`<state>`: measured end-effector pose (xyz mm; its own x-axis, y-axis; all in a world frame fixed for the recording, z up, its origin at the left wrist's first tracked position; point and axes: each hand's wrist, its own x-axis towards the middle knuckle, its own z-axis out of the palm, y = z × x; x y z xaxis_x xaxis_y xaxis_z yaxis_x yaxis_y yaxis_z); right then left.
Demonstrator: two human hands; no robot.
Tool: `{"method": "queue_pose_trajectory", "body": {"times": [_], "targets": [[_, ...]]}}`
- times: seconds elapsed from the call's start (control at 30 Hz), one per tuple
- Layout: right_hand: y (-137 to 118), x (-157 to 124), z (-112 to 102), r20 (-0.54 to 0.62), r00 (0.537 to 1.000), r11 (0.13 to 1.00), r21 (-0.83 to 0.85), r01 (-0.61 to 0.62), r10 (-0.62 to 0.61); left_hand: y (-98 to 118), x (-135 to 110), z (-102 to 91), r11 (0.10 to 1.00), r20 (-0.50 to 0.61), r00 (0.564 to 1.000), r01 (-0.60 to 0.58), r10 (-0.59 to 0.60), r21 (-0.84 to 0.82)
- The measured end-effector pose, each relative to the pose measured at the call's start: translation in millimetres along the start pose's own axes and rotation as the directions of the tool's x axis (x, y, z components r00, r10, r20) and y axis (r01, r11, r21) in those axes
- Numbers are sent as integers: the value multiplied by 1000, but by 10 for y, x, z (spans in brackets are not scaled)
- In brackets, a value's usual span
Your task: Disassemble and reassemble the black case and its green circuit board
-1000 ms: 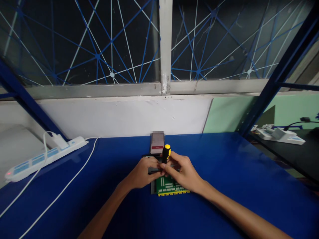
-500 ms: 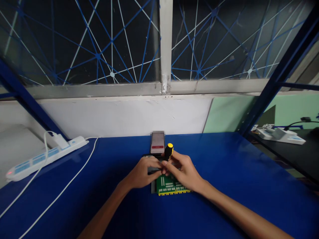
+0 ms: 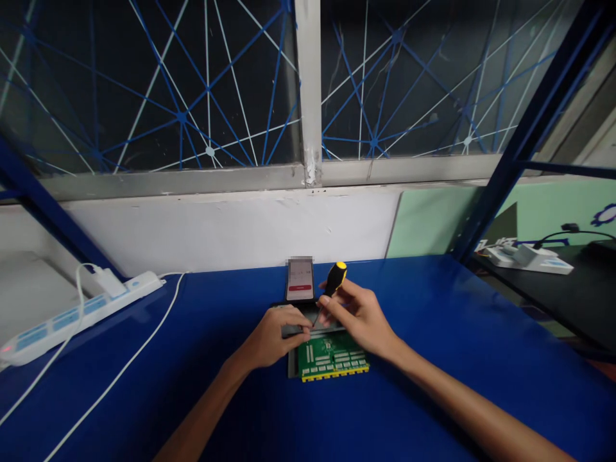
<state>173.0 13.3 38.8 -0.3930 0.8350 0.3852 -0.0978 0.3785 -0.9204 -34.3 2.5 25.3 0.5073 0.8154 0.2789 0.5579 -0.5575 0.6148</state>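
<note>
i am pinching a black-and-yellow screwdriver (image 3: 333,280) in my right hand (image 3: 360,318), fingers closing around its handle. the yellow cap is tilting up and away from me, and the tip is pointing down at the far edge of the green circuit board (image 3: 332,358). my left hand (image 3: 270,337) is pinching a dark strip (image 3: 292,331) at the board's far left corner. the board is lying flat on the blue tabletop (image 3: 433,346), just before a propped phone (image 3: 300,282). a white power strip (image 3: 72,311) is lying well off to the left.
</note>
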Motion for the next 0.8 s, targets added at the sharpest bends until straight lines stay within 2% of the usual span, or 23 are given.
{"method": "queue_pose_trajectory", "body": {"times": [0.1, 0.2, 0.33, 0.4, 0.47, 0.57, 0.67, 0.73, 0.8], "targets": [[-52, 18, -220, -94, 995, 999, -32, 18, -21, 9, -4, -13, 999, -27, 999, 38, -38, -7], [-38, -2, -555, -208, 977, 986, -167, 2, -38, 26, -1, -32, 999, -63, 997, 44, -44, -2], [124, -62, -1010, -284, 955, 907, -376, -189, 81, 77, 95, 10, 1000, -110, 994, -2, 6, 30], [232, -81, -1157, -301, 944, 797, -531, -287, 139, 133, 213, 72, 998, -97, 994, -36, 41, 51], [325, -87, -1227, -264, 953, 652, -698, -295, 148, 206, 376, 156, 994, -35, 995, -87, 90, 69], [406, -85, -1221, -196, 958, 461, -844, -273, 209, 309, 657, 316, 981, 67, 989, -143, 135, 135], [430, -86, -1171, -194, 940, 281, -920, -274, 281, 362, 898, 493, 968, 105, 986, -150, 131, 201], [437, -91, -1149, -208, 929, 203, -939, -278, 307, 371, 1006, 594, 964, 114, 986, -144, 121, 221], [445, -96, -1143, -207, 925, 178, -945, -273, 317, 375, 1066, 658, 961, 122, 986, -143, 116, 239]]}}
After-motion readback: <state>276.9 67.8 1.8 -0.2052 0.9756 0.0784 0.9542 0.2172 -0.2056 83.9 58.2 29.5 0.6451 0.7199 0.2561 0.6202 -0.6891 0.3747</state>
